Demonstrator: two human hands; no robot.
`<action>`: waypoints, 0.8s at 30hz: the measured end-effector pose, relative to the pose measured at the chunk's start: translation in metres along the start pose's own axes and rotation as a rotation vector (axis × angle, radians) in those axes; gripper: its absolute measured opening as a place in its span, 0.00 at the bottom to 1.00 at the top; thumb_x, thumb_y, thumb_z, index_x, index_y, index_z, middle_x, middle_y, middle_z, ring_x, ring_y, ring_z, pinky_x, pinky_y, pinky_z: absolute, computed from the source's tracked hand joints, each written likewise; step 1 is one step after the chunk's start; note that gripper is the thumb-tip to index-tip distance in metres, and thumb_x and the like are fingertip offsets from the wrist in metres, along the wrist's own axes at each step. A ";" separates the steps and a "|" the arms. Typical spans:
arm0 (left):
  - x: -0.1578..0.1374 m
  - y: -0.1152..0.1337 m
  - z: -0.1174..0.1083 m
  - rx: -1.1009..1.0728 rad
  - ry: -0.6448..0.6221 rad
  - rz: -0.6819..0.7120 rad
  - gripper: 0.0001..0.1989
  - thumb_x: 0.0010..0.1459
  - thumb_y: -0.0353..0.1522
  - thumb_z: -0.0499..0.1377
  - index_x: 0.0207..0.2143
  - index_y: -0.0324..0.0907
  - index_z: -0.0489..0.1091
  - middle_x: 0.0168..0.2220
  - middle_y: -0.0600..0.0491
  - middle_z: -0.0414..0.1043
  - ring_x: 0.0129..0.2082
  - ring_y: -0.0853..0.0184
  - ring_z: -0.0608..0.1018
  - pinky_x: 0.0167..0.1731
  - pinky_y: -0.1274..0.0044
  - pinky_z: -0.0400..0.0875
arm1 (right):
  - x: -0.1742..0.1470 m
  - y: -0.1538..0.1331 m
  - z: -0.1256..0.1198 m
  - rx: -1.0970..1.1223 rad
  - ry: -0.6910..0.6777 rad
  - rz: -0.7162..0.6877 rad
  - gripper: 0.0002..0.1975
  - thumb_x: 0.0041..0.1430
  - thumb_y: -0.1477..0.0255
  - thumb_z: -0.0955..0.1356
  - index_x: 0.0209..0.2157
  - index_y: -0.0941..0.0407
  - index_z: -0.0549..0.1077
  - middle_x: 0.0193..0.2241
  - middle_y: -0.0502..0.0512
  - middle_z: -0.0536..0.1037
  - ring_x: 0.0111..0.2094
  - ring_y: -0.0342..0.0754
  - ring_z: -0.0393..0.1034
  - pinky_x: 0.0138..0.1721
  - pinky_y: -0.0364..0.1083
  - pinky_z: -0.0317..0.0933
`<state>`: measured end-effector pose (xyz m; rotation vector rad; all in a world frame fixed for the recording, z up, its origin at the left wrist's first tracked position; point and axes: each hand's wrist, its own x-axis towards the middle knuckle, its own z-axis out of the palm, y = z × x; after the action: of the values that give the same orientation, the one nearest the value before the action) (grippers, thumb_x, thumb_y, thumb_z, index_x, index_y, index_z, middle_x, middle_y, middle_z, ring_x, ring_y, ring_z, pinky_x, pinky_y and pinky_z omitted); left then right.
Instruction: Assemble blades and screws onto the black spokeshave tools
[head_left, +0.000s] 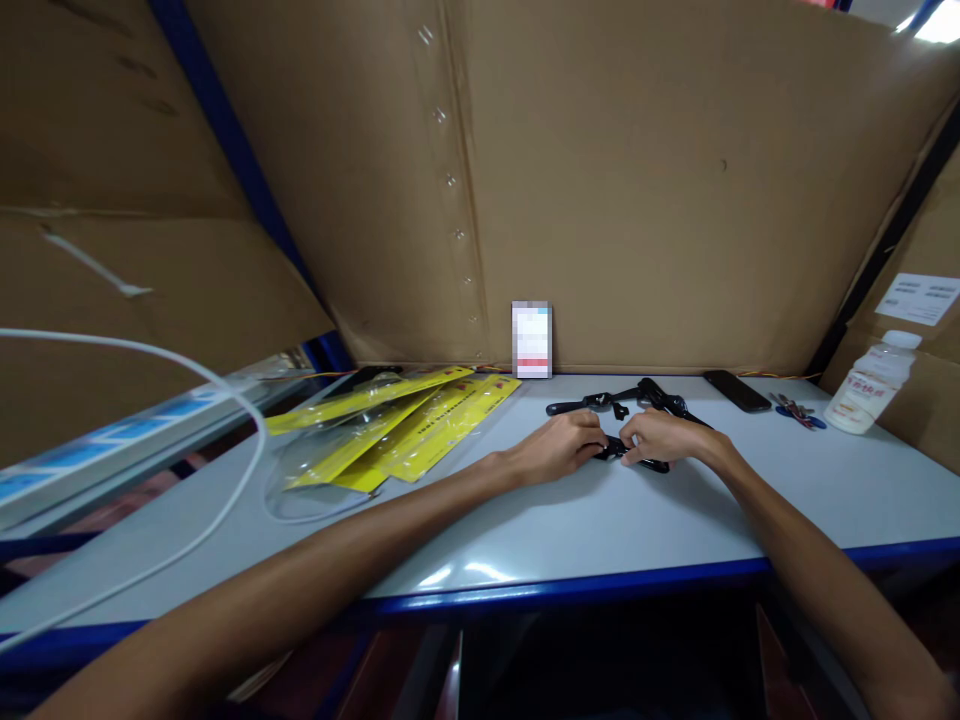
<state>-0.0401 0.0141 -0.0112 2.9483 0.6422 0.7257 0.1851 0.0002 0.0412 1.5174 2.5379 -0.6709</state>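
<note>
The fingers of the left hand [559,447] pinch one end of a black piece [613,449]; those of the right hand [664,437] close on it farther along, its other end showing beneath. Whether it touches the pale tabletop [540,530] is unclear. Yellow packages [450,420] lie leftward, a bottle [870,385] stands rightward, more black parts [645,392] just beyond the hands. Behind rises a cardboard wall [600,200].

L hand [562,445] & R hand [664,436] grip blk item [611,448], yellow pkgs [442,428] to L, btl [870,388] to R.
</note>
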 end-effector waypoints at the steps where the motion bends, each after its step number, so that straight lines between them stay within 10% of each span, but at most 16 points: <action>1: -0.001 0.000 -0.001 0.035 0.008 0.020 0.11 0.69 0.28 0.54 0.42 0.39 0.77 0.41 0.47 0.74 0.40 0.64 0.76 0.40 0.73 0.72 | 0.001 0.001 0.000 0.004 0.002 -0.002 0.10 0.58 0.65 0.70 0.29 0.56 0.70 0.22 0.48 0.65 0.23 0.44 0.65 0.19 0.41 0.61; 8: 0.001 0.007 -0.004 0.122 -0.036 0.074 0.14 0.71 0.30 0.51 0.38 0.39 0.76 0.37 0.48 0.74 0.39 0.63 0.75 0.40 0.73 0.71 | 0.001 0.000 0.000 0.006 0.005 0.007 0.10 0.58 0.66 0.70 0.29 0.57 0.71 0.21 0.47 0.63 0.23 0.44 0.65 0.19 0.40 0.60; 24: 0.007 0.016 0.006 -0.091 -0.068 -0.286 0.08 0.65 0.28 0.52 0.43 0.41 0.69 0.28 0.54 0.75 0.27 0.67 0.74 0.27 0.76 0.59 | 0.001 0.000 0.000 -0.006 0.006 -0.006 0.08 0.59 0.67 0.70 0.30 0.57 0.72 0.20 0.46 0.63 0.23 0.43 0.65 0.20 0.40 0.60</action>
<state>-0.0251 0.0029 -0.0116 2.7046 0.9696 0.6074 0.1847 0.0012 0.0413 1.5129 2.5472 -0.6594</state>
